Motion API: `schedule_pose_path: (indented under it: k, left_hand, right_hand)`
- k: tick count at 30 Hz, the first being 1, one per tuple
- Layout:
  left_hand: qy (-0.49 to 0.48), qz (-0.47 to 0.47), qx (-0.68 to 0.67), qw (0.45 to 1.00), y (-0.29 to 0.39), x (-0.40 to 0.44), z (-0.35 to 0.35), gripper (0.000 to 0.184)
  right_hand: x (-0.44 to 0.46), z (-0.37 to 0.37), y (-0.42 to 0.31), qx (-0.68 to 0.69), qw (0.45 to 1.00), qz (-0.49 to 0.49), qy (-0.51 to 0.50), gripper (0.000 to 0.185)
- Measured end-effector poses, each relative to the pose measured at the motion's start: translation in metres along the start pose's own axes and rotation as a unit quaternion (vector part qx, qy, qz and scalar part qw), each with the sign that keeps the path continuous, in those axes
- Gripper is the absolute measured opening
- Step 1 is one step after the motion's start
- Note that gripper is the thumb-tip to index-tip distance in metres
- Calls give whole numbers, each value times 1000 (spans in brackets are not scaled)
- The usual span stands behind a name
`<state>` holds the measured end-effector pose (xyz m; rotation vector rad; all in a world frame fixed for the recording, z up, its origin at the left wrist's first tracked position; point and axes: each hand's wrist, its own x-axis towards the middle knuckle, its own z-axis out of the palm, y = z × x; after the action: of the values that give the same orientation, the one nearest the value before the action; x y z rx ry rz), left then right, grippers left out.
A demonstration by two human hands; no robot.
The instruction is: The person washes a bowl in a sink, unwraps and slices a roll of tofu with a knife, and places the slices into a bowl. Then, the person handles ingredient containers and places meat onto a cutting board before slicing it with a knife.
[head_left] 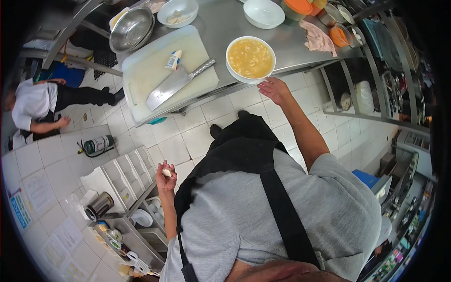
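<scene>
A white bowl (pixel 251 57) of yellow soup with pale shreds stands at the steel counter's front edge, seemingly on a white saucer. My right hand (pixel 275 90) is just below its near rim, fingers stretched out; whether the fingertips touch the saucer I cannot tell. Down at my left side, my left hand (pixel 167 176) is curled palm up around a small pale rounded thing (pixel 167 173), whose kind I cannot make out. To the left of the bowl, a cleaver (pixel 170 88) lies on a white cutting board (pixel 141 70), beside a small white-and-blue packet (pixel 174 60).
White bowls (pixel 264 13), a steel colander (pixel 131 29), a pink cloth (pixel 318 37) and an orange-lidded container (pixel 298 6) line the steel counter (pixel 221 28). A wire-and-steel rack (pixel 371 101) stands right. Another person (pixel 35 105) and a fire extinguisher (pixel 97 144) are left.
</scene>
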<state>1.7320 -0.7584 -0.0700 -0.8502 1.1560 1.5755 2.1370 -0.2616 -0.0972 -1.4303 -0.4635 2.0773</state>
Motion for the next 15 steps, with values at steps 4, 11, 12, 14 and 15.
schedule_pose_path:
  k: [4, 11, 12, 14, 15]
  left_hand:
    - [25, 43, -67, 997, -24, -7, -39, 28]
    - [36, 2, -94, 995, -116, -26, -97, 30]
    - [41, 7, -96, 995, -127, -24, -103, 30]
    - [27, -7, -149, 988, -150, -7, -135, 30]
    - [56, 12, -159, 986, -157, -6, -135, 31]
  right_hand:
    - [16, 9, -11, 15, 995, 27, -95, 36]
    - [12, 22, -17, -70, 995, -54, -36, 27]
    - [12, 22, -17, -65, 995, -63, -33, 26]
    - [11, 21, -17, -60, 995, -67, -33, 25]
    - [9, 19, -17, -58, 995, -71, -34, 23]
